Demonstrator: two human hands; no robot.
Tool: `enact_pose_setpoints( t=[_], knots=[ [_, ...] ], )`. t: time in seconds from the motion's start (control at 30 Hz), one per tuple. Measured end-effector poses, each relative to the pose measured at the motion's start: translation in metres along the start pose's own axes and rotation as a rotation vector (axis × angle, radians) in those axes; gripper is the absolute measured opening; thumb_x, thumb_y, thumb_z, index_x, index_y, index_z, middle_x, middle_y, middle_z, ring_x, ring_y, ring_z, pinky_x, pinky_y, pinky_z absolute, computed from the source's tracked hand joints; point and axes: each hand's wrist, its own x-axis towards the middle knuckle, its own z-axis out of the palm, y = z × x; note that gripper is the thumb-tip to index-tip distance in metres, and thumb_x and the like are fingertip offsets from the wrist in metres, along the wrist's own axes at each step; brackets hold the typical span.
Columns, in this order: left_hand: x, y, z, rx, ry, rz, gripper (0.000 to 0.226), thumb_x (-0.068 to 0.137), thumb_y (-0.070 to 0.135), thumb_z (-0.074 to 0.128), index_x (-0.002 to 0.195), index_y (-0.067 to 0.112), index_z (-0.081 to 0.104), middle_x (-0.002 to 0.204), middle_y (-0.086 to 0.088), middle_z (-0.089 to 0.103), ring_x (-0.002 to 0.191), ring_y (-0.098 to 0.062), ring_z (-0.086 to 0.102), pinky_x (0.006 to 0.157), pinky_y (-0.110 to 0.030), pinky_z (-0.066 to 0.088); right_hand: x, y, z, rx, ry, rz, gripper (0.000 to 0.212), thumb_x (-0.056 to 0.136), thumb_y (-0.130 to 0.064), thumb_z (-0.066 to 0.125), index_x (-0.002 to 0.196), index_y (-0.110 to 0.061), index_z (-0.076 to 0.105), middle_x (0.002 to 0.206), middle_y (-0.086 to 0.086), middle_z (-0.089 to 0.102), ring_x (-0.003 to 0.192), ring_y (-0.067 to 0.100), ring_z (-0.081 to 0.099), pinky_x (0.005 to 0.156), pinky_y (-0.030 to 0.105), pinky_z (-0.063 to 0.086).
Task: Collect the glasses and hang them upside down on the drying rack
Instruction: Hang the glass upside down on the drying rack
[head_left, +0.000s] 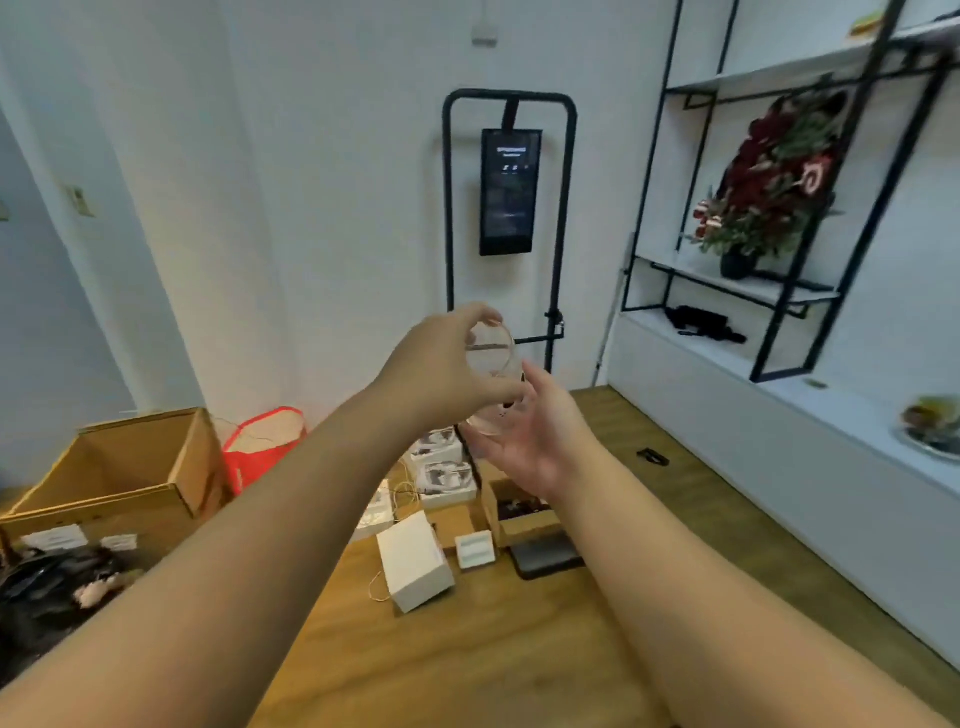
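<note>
- The glass (491, 374) is clear and hard to read against the wall; it is up in the air between your two hands, above the far end of the wooden table (467, 665), not resting on anything.
- Its long axis looks tilted: one round end faces up and towards you near your left fingertips, the other end points down and to the right, into your right palm. Which end is the mouth you cannot tell from here.
- Your left hand (441, 364) is closed on the upper part, thumb and fingers curled round the rim-like circle from the left side.
- Your right hand (535, 436) is open, palm up, fingers spread, cupping the lower end; it touches or nearly touches the glass, but is not clamped on it.
- Both hands are at the glass, so neither has to reach; the left carries the hold.
- No drying rack shows clearly. The black metal stand (509, 208) with the dark screen (510, 192) lies straight beyond the glass, and the shelving (789, 291) is off to the right.
- Likely the coming move is turning the glass over, so settle the mouth's direction first.
</note>
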Motion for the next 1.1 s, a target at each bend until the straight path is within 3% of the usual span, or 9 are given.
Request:
enact_pose_setpoints(
  t=[0.13,0.27,0.43,0.6,0.7,0.8,0.9,1.0,1.1],
  knots=[
    [0.004,0.125,0.074,-0.084,-0.118,0.111,0.081,0.067,0.059,0.086,0.139,0.046,0.049,0.130,0.008,0.056,0.115,-0.015,0.059,0.089,-0.040,0.055,-0.097,-0.079,-0.091,0.169,0.039,-0.140,0.048,0.106,-0.044,0.057,0.144,-0.016,0.059,0.142,0.028,0.063,0.121,0.045,0.069,0.095,0.052,0.061],
    [0.004,0.239,0.149,-0.202,-0.284,0.211,0.087,0.064,0.068,0.084,0.141,0.052,0.045,0.132,0.012,0.053,0.110,-0.008,0.060,0.086,-0.036,0.055,-0.188,-0.146,-0.182,0.283,0.114,-0.265,0.046,0.107,-0.040,0.056,0.143,-0.011,0.058,0.132,0.031,0.068,0.118,0.044,0.071,0.090,0.052,0.063],
    [-0.001,0.365,0.232,-0.318,-0.453,0.375,0.102,0.063,0.075,0.079,0.152,0.046,0.038,0.149,0.015,0.047,0.127,-0.013,0.055,0.098,-0.043,0.054,-0.287,-0.219,-0.281,0.279,0.330,-0.436,0.045,0.107,-0.042,0.056,0.138,-0.010,0.058,0.127,0.026,0.073,0.112,0.040,0.074,0.083,0.050,0.066],
    [0.022,0.451,0.302,-0.465,-0.570,0.461,0.094,0.067,0.091,0.058,0.150,0.054,0.036,0.149,0.021,0.046,0.123,-0.001,0.056,0.085,-0.021,0.048,-0.365,-0.285,-0.370,0.299,0.493,-0.576,0.046,0.102,-0.044,0.064,0.136,-0.013,0.062,0.125,0.028,0.073,0.109,0.044,0.075,0.114,0.053,0.048],
    [0.050,0.487,0.357,-0.503,-0.541,0.470,0.076,0.079,0.088,0.041,0.147,0.054,0.042,0.134,0.029,0.051,0.103,0.019,0.051,0.078,-0.013,0.040,-0.397,-0.320,-0.426,0.320,0.593,-0.632,0.044,0.098,-0.045,0.069,0.125,-0.010,0.070,0.123,0.026,0.074,0.104,0.045,0.075,0.116,0.052,0.045],
    [0.085,0.527,0.434,-0.532,-0.563,0.479,0.069,0.084,0.082,0.040,0.145,0.050,0.047,0.125,0.033,0.055,0.109,0.012,0.055,0.089,-0.026,0.046,-0.421,-0.358,-0.491,0.320,0.646,-0.675,0.043,0.096,-0.047,0.070,0.100,-0.006,0.084,0.112,0.022,0.078,0.095,0.041,0.074,0.111,0.051,0.049],
    [0.116,0.575,0.518,-0.518,-0.616,0.488,0.066,0.086,0.078,0.041,0.144,0.046,0.050,0.126,0.029,0.056,0.104,0.012,0.055,0.079,-0.016,0.041,-0.437,-0.403,-0.550,0.301,0.687,-0.703,0.042,0.093,-0.048,0.072,0.085,-0.009,0.085,0.106,0.020,0.079,0.091,0.037,0.073,0.096,0.045,0.054],
    [0.147,0.625,0.588,-0.526,-0.629,0.485,0.050,0.100,0.062,0.044,0.143,0.039,0.053,0.134,0.016,0.060,0.106,0.007,0.058,0.077,-0.015,0.039,-0.449,-0.455,-0.602,0.304,0.696,-0.735,0.043,0.096,-0.048,0.069,0.099,-0.008,0.084,0.109,0.021,0.079,0.093,0.038,0.073,0.093,0.044,0.056],
    [0.172,0.669,0.641,-0.523,-0.627,0.464,0.044,0.104,0.056,0.043,0.141,0.038,0.055,0.132,0.016,0.061,0.111,0.000,0.059,0.083,-0.022,0.041,-0.457,-0.504,-0.647,0.338,0.695,-0.765,0.044,0.099,-0.047,0.066,0.125,-0.011,0.069,0.115,0.023,0.078,0.098,0.040,0.073,0.093,0.045,0.057]
  ],
)
